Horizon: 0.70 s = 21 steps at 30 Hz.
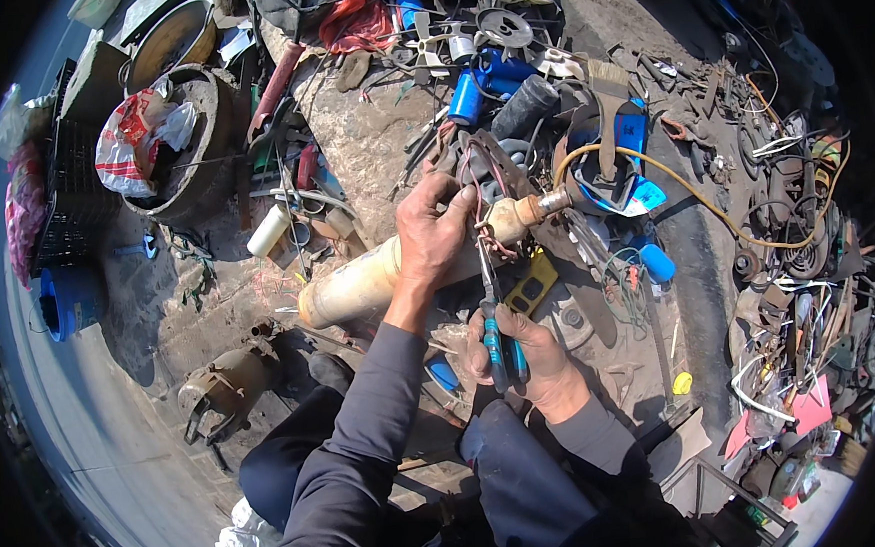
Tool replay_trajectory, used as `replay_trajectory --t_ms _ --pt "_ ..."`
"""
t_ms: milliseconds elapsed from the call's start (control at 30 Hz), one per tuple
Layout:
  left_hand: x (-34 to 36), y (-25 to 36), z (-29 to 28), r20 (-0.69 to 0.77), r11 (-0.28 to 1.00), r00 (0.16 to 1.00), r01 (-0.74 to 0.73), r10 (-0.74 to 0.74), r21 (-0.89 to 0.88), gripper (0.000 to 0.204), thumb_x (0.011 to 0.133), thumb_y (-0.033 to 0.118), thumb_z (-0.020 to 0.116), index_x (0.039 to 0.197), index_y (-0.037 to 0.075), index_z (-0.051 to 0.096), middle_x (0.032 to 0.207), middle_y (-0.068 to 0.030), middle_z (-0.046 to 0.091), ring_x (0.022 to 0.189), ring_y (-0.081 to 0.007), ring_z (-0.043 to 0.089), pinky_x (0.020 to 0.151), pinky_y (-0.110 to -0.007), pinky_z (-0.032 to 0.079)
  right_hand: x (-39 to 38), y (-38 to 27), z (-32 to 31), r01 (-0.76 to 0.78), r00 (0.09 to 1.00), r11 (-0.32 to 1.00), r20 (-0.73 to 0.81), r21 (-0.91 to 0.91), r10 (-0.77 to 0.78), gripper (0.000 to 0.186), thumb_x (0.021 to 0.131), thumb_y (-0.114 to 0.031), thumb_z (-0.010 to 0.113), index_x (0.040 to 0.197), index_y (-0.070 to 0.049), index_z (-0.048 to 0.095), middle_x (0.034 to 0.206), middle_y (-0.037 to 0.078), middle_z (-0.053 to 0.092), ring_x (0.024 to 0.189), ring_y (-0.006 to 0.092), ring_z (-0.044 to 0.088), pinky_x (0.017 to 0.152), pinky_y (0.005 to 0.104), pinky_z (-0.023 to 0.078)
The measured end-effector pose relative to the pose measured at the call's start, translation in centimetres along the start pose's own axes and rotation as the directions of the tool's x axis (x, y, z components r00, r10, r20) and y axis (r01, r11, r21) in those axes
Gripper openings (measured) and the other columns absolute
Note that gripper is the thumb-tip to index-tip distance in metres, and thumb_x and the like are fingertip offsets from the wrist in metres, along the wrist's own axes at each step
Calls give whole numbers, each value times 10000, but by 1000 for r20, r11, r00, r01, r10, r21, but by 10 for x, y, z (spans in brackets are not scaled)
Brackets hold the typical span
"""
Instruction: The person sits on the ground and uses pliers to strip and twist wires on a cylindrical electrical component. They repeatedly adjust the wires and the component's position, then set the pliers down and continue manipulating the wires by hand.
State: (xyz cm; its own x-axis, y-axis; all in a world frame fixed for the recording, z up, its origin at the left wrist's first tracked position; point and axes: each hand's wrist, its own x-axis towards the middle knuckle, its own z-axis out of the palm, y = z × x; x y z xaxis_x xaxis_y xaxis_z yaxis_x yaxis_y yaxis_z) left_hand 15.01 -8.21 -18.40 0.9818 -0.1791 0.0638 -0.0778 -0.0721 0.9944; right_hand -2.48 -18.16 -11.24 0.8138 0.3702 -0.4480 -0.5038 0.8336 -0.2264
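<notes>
Two hands are seen at work near the middle of the head view. A pale cylinder (353,285) is laid at a slant, one end at centre left and its narrowed neck pointing toward the upper right, probably so that its wires (470,167) are turned up within easy reach. By the left hand (431,232) these wires appear to be pinched between thumb and curled fingers, presumably so that they are steadied for the tool. Pliers (492,332) are gripped by the handles in the right hand (537,356), the fingers closed around them; the nose is aimed up the frame at the wires, a hold that seems chosen for squeezing force. Whether the jaws are parted cannot be told at this scale.

The cylinder is placed beneath the left hand, partly covered by it, and is extended past it on both sides. From the right hand it is set apart, just above in the frame, the gap being bridged by the pliers. A yellow frame (532,285) is seen between the right hand and the cylinder's neck.
</notes>
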Motion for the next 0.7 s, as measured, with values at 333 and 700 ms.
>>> replay_trajectory --t_ms 333,700 --pt "4 2 -4 17 1000 1000 6 -5 -9 165 875 107 788 881 -21 683 829 -145 681 750 -275 667 738 -366 526 -17 -29 32 -277 859 569 -465 -774 -214 305 1102 -251 613 1292 -19 553 1100 158 764 679 176 719 646 288 526" --pt "3 6 -4 -37 998 999 -23 21 -55 196 843 137 802 834 -14 677 803 -148 654 772 -333 650 726 -419 513 -14 -20 62 -544 762 -70 -457 -836 -460 318 1042 -245 623 1160 36 533 824 277 709 788 391 776 765 512 562"
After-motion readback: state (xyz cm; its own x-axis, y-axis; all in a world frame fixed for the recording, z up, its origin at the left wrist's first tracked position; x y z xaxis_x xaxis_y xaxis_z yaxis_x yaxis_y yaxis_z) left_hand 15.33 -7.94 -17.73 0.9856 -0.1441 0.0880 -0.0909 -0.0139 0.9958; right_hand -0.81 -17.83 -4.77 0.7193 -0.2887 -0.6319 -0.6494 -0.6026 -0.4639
